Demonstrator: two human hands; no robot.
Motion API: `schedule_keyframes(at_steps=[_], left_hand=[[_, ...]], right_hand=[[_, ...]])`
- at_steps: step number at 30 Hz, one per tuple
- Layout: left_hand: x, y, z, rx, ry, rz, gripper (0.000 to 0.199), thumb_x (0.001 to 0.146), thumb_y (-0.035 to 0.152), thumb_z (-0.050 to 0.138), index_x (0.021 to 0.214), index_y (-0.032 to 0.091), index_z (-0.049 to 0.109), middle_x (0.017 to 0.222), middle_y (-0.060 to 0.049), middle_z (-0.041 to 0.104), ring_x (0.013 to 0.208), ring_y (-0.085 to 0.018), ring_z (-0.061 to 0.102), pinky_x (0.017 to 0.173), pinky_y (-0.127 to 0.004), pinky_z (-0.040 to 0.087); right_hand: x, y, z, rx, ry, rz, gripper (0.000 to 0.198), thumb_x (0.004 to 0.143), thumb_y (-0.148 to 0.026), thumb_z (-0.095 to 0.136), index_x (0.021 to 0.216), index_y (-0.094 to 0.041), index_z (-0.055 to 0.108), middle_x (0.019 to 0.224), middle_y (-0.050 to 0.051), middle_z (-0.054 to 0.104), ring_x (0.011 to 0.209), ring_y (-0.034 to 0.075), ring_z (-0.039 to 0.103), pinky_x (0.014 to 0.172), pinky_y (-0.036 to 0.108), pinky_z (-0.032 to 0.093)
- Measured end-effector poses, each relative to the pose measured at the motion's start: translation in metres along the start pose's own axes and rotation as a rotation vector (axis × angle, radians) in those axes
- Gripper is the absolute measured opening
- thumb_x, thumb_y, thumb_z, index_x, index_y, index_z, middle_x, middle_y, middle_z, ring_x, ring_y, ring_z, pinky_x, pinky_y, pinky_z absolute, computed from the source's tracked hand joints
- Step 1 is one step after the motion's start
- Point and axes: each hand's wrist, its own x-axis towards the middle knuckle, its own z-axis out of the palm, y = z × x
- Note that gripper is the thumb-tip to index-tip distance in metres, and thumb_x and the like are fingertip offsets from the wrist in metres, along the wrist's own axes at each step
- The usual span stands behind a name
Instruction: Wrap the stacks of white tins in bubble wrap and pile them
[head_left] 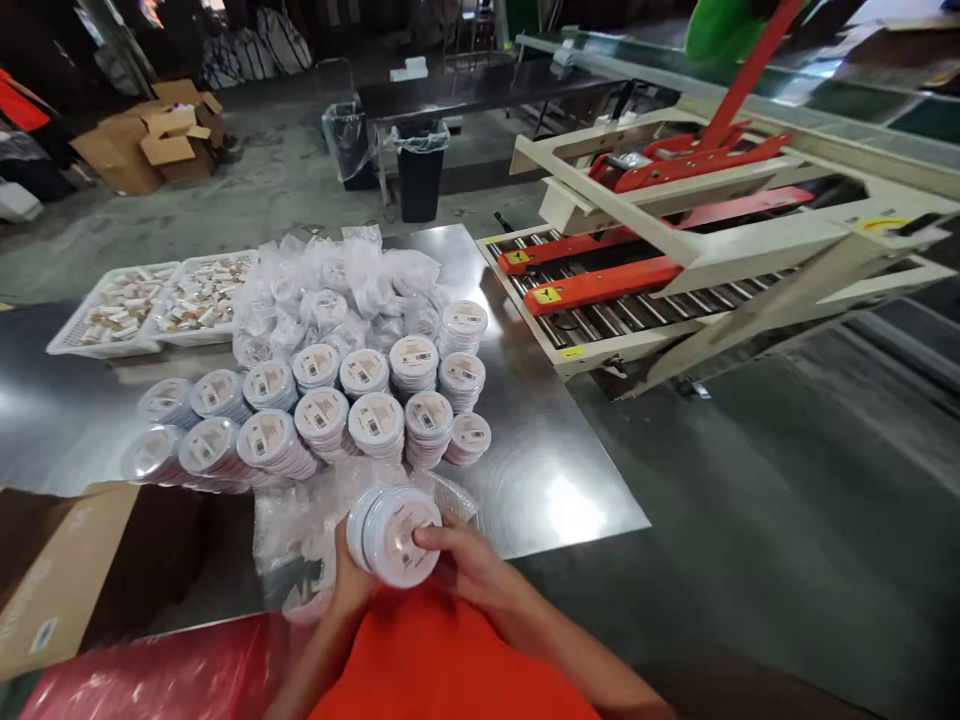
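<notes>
Close to my body I hold a short stack of round, flat white containers (405, 538) with labels on top. My left hand (352, 572) curls around the left side of this stack. My right hand (469, 562) grips it from the right, the thumb pressed on the top label; its other fingers are mostly hidden. Just beyond lies crumpled bubble wrap (289, 525) on the metal table (536, 455). Past that, stacks of the same labelled round containers (375, 418) stand in two rows, some leaning. What the containers are made to hold cannot be read.
Behind the rows sits a heap of bubble-wrapped bundles (330, 290). Two white trays (109, 348) of small brown-and-white pieces stand back left. An open cardboard box (67, 580) and red plastic sheeting (165, 680) are front left. A roller conveyor with red arms (607, 290) stands right.
</notes>
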Motion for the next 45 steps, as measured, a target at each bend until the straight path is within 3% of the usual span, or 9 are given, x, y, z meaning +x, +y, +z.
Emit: schedule_keyframes(at_steps=[7, 13, 17, 20, 23, 30, 35, 39, 45], left_hand=[[-0.006, -0.009, -0.024, -0.127, 0.053, -0.181, 0.028, 0.079, 0.045, 0.064, 0.073, 0.020, 0.052, 0.056, 0.007, 0.048, 0.047, -0.010, 0.047, 0.048, -0.023, 0.041], [-0.015, 0.001, -0.016, 0.200, 0.188, 0.157, 0.020, 0.084, 0.038, 0.057, 0.077, 0.020, 0.057, 0.062, 0.002, 0.057, 0.057, -0.013, 0.055, 0.056, -0.024, 0.046], [-0.015, 0.012, -0.019, 0.362, 0.013, 0.326, 0.016, 0.087, 0.030, 0.051, 0.078, 0.020, 0.059, 0.068, -0.001, 0.063, 0.063, -0.015, 0.060, 0.061, -0.025, 0.047], [-0.015, 0.019, -0.021, 0.361, -0.186, 0.192, 0.018, 0.088, 0.033, 0.049, 0.076, 0.021, 0.056, 0.063, 0.002, 0.060, 0.057, -0.014, 0.056, 0.056, -0.024, 0.044], [-0.017, 0.023, -0.016, 0.309, -0.140, 0.085, 0.023, 0.087, 0.038, 0.047, 0.072, 0.022, 0.052, 0.059, 0.003, 0.055, 0.054, -0.013, 0.052, 0.053, -0.024, 0.042], [-0.019, 0.029, -0.012, 0.315, -0.233, 0.013, 0.016, 0.082, 0.033, 0.052, 0.071, 0.023, 0.055, 0.062, 0.001, 0.058, 0.058, -0.015, 0.054, 0.059, -0.026, 0.040], [-0.014, 0.034, -0.028, 0.034, -0.033, -0.223, 0.029, 0.082, 0.049, 0.055, 0.074, 0.021, 0.050, 0.056, 0.006, 0.046, 0.048, -0.011, 0.042, 0.048, -0.023, 0.035], [-0.013, 0.037, -0.033, -0.064, -0.035, -0.301, 0.034, 0.078, 0.052, 0.061, 0.073, 0.021, 0.048, 0.052, 0.008, 0.041, 0.043, -0.008, 0.036, 0.042, -0.021, 0.031], [-0.015, 0.026, -0.040, -0.197, -0.059, -0.387, 0.038, 0.076, 0.054, 0.066, 0.076, 0.020, 0.048, 0.050, 0.009, 0.041, 0.042, -0.006, 0.035, 0.041, -0.018, 0.029]], right_hand=[[-0.005, -0.004, -0.021, -0.488, 0.211, -0.252, 0.053, 0.066, -0.033, 0.076, 0.113, -0.021, 0.056, 0.109, 0.006, 0.066, 0.099, 0.024, 0.062, 0.088, 0.037, 0.048], [-0.011, -0.003, -0.007, -1.385, 0.062, -0.538, 0.063, 0.071, -0.017, 0.059, 0.131, -0.016, 0.041, 0.129, 0.018, 0.056, 0.118, 0.031, 0.053, 0.100, 0.048, 0.042], [-0.009, -0.009, -0.003, -1.395, 0.064, -0.419, 0.059, 0.073, -0.017, 0.056, 0.129, -0.016, 0.041, 0.116, 0.012, 0.063, 0.102, 0.026, 0.061, 0.088, 0.040, 0.050], [-0.008, -0.012, -0.001, -1.422, 0.213, -0.419, 0.057, 0.076, -0.021, 0.056, 0.130, -0.014, 0.040, 0.118, 0.015, 0.061, 0.105, 0.028, 0.060, 0.090, 0.043, 0.049], [-0.006, -0.007, 0.002, -1.577, 0.295, -0.423, 0.062, 0.079, -0.025, 0.056, 0.136, -0.008, 0.038, 0.128, 0.024, 0.055, 0.116, 0.037, 0.053, 0.098, 0.055, 0.041], [-0.002, -0.007, -0.004, -0.992, 0.134, -0.132, 0.083, 0.072, -0.044, 0.075, 0.143, -0.021, 0.038, 0.147, 0.014, 0.041, 0.137, 0.033, 0.035, 0.111, 0.047, 0.029], [0.000, -0.004, -0.007, -0.397, 0.094, -0.005, 0.047, 0.079, -0.061, 0.063, 0.104, -0.021, 0.061, 0.089, 0.003, 0.064, 0.076, 0.017, 0.059, 0.065, 0.029, 0.044], [0.010, 0.008, -0.009, -0.474, 0.180, -0.055, 0.031, 0.073, -0.046, 0.073, 0.079, -0.020, 0.057, 0.058, -0.006, 0.052, 0.048, 0.009, 0.044, 0.049, 0.024, 0.033], [0.014, 0.016, -0.015, -0.535, 0.151, -0.051, 0.032, 0.075, -0.047, 0.070, 0.072, -0.020, 0.053, 0.056, -0.006, 0.051, 0.049, 0.009, 0.044, 0.049, 0.024, 0.031]])
